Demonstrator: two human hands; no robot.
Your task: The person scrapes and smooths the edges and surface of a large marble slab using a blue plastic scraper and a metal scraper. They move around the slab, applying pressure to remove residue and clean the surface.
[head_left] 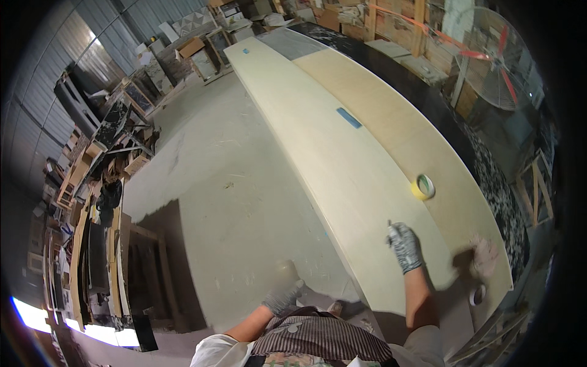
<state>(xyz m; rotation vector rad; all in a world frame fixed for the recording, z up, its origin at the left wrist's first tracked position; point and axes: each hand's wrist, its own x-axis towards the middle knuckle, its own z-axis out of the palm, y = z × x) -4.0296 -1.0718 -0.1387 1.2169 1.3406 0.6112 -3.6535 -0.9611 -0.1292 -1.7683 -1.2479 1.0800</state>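
My right hand [405, 247], in a grey-and-white patterned glove, is closed over the long pale board [342, 177]. A short, slim dark thing [389, 226] sticks out at its fingertips, too small to name. My left hand [283, 298], gloved too, is low in front of my striped apron [324, 336], left of the board's edge. Its fingers are closed round a pale tan, rounded thing [286, 270], smeared by motion. Beyond my right hand a roll of yellow tape [417, 188] stands on edge on the board. Farther off lies a flat blue strip [348, 118].
A wider tan panel [391, 122] and a black marbled slab [422, 85] lie to the right. Another tape roll [477, 295] and a pinkish cloth-like heap [485, 255] are near right. A fan [496, 61] stands far right; stacked boards [104, 263] are left.
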